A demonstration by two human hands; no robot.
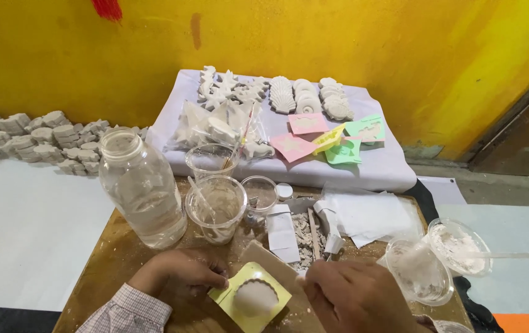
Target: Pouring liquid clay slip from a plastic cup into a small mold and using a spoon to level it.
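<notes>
While the left hand point(185, 271) rests curled on the near side of the wooden table point(107, 262), its fingertips pin down the left edge of a yellow mould point(222, 297), which lies flat between both hands and is filled with white plaster point(255, 297) in a scalloped shape. Right hand point(355, 296) sits just right of it, closed around a thin stick whose tip point(300, 279) pokes out toward the mould. Past the left hand there's a clear bottle point(141, 188) and a plastic cup point(216, 208) smeared with plaster. Off to the right, a cup of white powder point(458, 245). Further back, a white cloth point(363, 169) holds rows of plaster casts point(283, 94) and coloured moulds point(332, 140).
</notes>
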